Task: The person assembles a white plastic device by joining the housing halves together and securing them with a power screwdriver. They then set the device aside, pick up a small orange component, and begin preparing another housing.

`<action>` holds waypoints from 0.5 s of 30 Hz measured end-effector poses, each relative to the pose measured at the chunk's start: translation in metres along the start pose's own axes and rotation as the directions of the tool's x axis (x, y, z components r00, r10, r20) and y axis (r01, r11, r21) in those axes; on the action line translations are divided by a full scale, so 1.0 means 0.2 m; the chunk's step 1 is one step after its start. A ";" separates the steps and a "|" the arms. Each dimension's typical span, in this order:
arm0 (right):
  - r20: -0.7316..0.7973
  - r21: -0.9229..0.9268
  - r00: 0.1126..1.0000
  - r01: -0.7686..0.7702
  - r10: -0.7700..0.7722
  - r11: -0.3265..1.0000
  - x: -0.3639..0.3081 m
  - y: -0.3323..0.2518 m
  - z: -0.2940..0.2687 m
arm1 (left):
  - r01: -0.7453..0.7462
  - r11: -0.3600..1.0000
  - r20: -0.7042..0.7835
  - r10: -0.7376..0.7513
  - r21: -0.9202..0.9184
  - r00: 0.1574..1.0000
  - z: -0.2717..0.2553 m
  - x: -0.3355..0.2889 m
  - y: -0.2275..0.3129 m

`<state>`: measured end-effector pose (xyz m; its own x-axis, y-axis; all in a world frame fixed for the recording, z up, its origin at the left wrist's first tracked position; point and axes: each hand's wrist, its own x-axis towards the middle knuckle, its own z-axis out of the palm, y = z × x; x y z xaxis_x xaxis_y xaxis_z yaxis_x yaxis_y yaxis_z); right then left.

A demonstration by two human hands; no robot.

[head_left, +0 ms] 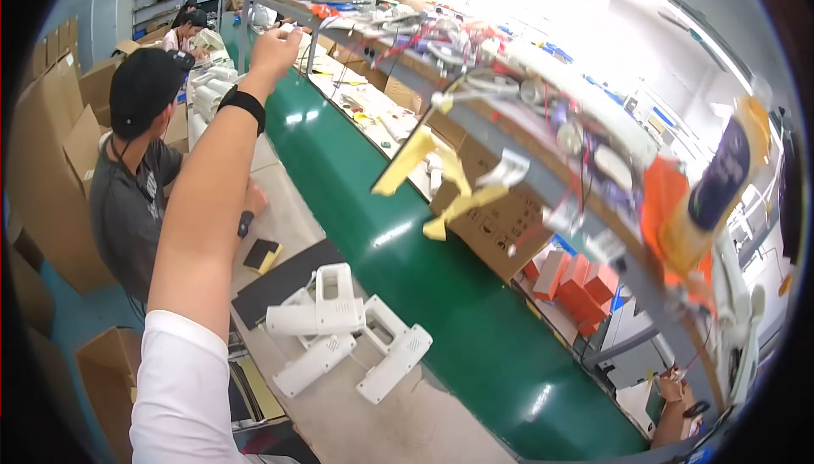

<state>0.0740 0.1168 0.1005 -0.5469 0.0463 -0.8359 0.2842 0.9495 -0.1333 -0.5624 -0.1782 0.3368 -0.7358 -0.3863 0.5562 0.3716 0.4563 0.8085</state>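
My left arm stretches far forward from the lower left, in a white sleeve with a black band at the wrist. At its end my left hand [275,53] is closed, its fingers curled near the shelf's upright post; whatever it may hold is hidden. My right hand is out of the picture. Below the arm, several white plastic handheld housings with loop handles [335,299] lie piled on the near bench [356,430], partly over a black mat [280,282]. A small black and yellow block [262,255] sits beyond them.
A green conveyor belt [398,252] runs diagonally past the bench. Over its far side stands a cluttered shelf [509,116] with cables and hanging yellow tape. Orange boxes [577,286] stand beneath. A co-worker in a black cap [144,95] sits left; another person's hand [672,386] shows lower right.
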 end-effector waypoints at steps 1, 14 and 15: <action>0.006 -0.010 1.000 0.009 -0.009 1.000 -0.03 -0.02 -0.10 | 0.134 0.988 0.066 -0.129 -0.073 0.989 0.01 0.04 0.07; 0.075 -0.086 0.997 0.037 -0.030 0.996 -0.21 -0.20 -0.78 | 0.272 0.959 0.072 -0.267 -0.080 0.961 0.37 0.57 -0.06; 0.079 -0.089 0.997 0.033 -0.026 0.995 -0.22 -0.21 -0.79 | 0.276 0.957 0.080 -0.269 -0.087 0.960 0.37 0.55 -0.05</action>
<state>-0.0380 0.1246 0.2274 -0.4898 -0.0030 -0.8718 0.1948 0.9743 -0.1128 -0.6886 -0.1657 0.3764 -0.8515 -0.4293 0.3010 0.2020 0.2611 0.9439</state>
